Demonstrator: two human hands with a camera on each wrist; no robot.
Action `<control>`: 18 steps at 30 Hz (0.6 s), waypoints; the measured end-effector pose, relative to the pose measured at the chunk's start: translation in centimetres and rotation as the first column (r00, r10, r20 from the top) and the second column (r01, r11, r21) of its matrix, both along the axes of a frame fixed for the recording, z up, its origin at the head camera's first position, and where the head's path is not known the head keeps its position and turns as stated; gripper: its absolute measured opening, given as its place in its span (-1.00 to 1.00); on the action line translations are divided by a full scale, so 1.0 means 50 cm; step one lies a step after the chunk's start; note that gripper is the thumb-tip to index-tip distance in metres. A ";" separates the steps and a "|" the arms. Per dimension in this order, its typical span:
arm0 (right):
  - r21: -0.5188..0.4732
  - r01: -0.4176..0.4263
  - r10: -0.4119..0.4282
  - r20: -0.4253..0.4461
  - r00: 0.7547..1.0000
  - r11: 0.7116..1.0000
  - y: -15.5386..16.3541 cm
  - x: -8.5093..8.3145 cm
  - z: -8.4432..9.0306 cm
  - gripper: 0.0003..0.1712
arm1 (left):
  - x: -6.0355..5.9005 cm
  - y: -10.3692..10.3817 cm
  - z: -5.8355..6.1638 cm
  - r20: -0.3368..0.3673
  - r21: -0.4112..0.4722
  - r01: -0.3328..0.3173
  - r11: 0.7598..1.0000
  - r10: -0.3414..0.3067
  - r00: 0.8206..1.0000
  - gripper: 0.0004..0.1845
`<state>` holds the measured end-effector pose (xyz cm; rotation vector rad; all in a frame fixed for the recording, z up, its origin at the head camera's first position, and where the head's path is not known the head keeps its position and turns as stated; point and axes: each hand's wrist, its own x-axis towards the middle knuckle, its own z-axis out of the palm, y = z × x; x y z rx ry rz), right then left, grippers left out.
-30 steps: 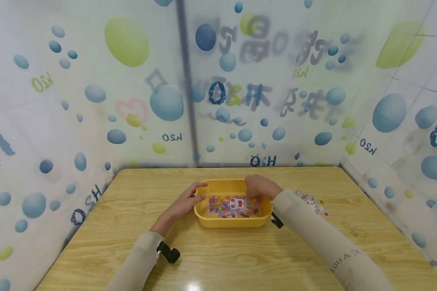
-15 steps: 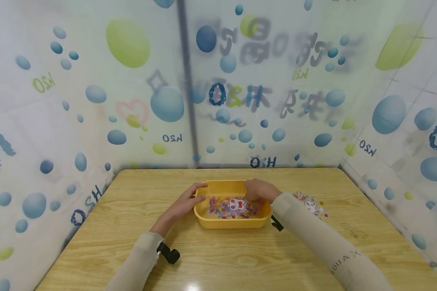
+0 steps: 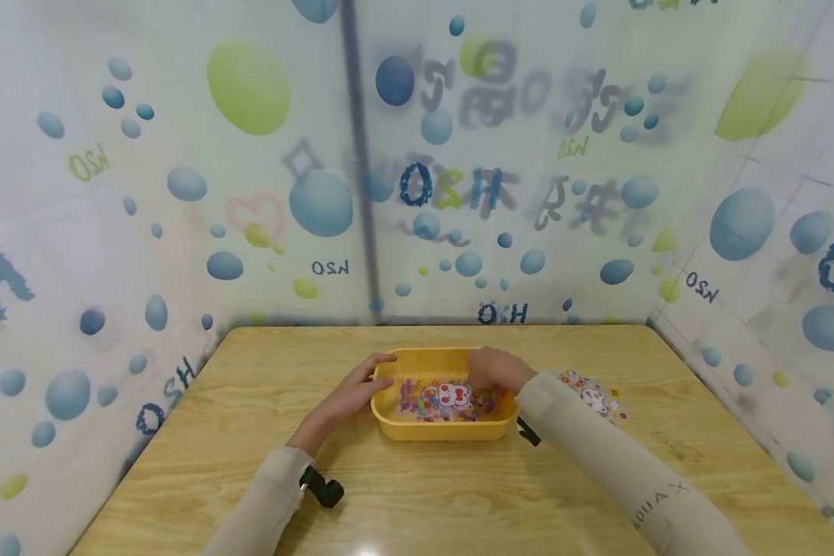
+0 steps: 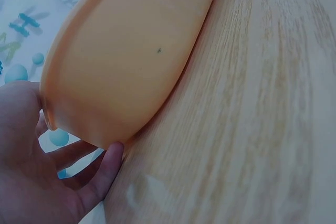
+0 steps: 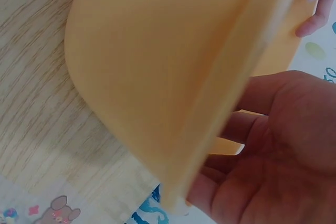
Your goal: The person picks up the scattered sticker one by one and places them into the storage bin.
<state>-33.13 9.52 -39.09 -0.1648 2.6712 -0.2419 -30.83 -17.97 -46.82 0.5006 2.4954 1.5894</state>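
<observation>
A yellow plastic basket (image 3: 445, 432) stands on the wooden table, with a clear plastic packet (image 3: 453, 396) lying inside it. The packet bears a white cartoon face and many colourful bits. My left hand (image 3: 347, 392) holds the basket's left end; in the left wrist view its fingers wrap around the outer wall (image 4: 131, 61). Over the right end, my right hand (image 3: 498, 371) reaches down inside, close to the packet. Seen from the right wrist, the fingers of this hand (image 5: 283, 145) pass behind the basket's rim, which hides their tips.
On the table (image 3: 431, 502), just right of the basket and partly behind the right sleeve (image 3: 584, 440), lies another clear printed packet (image 3: 593, 396). A wall covering with blue and green bubbles (image 3: 320, 202) rises behind the table and along both sides.
The whole scene sits slightly lower in the head view than before. Both hands stay at the basket's ends, the right one shifting only a little.
</observation>
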 end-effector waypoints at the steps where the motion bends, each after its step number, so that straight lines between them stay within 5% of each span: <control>1: 0.004 -0.008 0.008 -0.005 1.000 1.000 0.000 0.001 -0.001 -0.85 | -0.001 0.000 -0.001 0.000 0.000 -0.003 1.000 0.003 1.000 -0.50; 9: 0.042 -0.074 0.077 -0.067 0.995 0.996 -0.005 0.011 -0.004 -0.91 | 0.001 -0.001 -0.004 -0.005 -0.002 -0.008 1.000 0.008 1.000 -0.51; 18: 0.051 -0.228 0.233 -0.232 0.944 0.972 0.005 0.027 0.042 -0.89 | 0.001 -0.003 -0.002 0.015 0.008 -0.013 1.000 0.013 1.000 -0.50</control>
